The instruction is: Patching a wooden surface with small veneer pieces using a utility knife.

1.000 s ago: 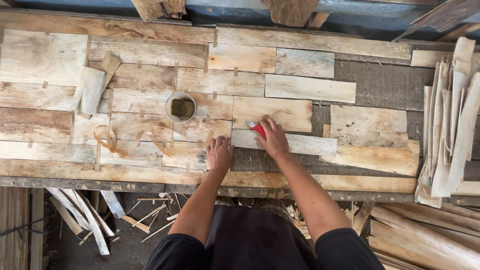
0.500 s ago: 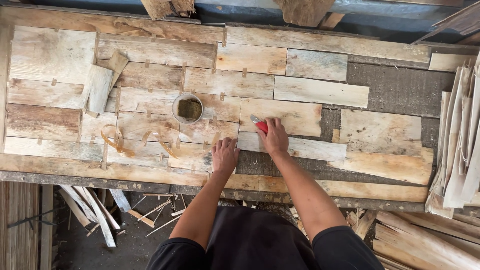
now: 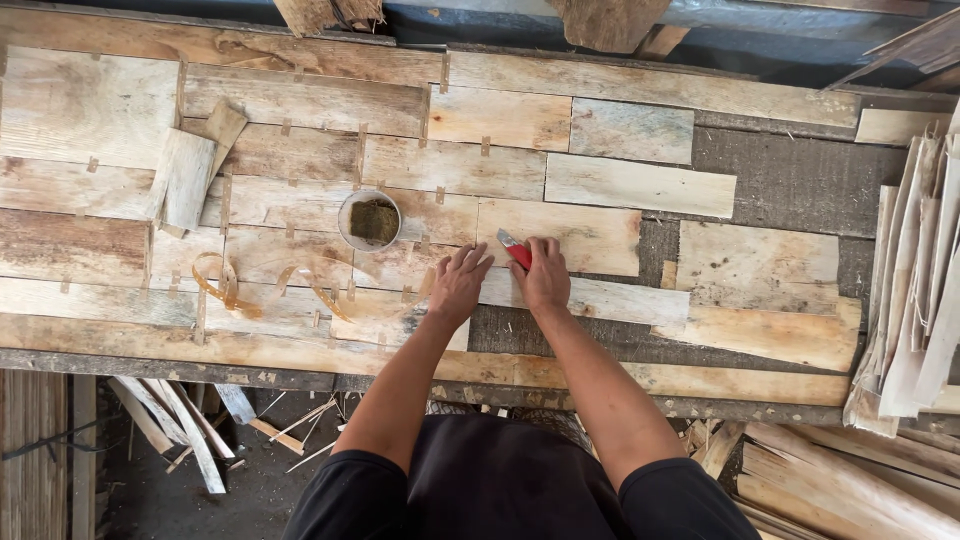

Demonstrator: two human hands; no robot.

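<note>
**Operator:** Knife [image 3: 516, 250], red-handled with a short blade, was in my right hand [image 3: 545, 280]. My fingers were curled shut around the handle, and the blade tip rested on a pale veneer sheet [image 3: 560, 235] near the middle of the workbench [image 3: 780, 175].

**Colleague:** And the other hand?

**Operator:** My left hand [image 3: 458, 285] lay flat and open just beside the right one, fingers spread, pressing on the wood and holding nothing.

**Colleague:** What crowded the spot?

**Operator:** A small round tin [image 3: 370, 220] with something dark green-brown in it stood close to the left of my left hand. Curled strips of tape [image 3: 225, 290] lay further left, and two loose offcuts [image 3: 190, 175] sat tilted on top of the patchwork sheets. A thick stack of veneer strips [image 3: 915, 290] leaned at the right edge, well apart from my hands. Nothing lay between the hands and the sheet.

**Colleague:** Anything you couldn't see?

**Operator:** Most of the handle was buried under my fingers, so I couldn't tell its full shape. The stack was cut off by the frame's right edge, and the scraps [image 3: 180, 430] under the bench were partly hidden by its front edge.
</note>
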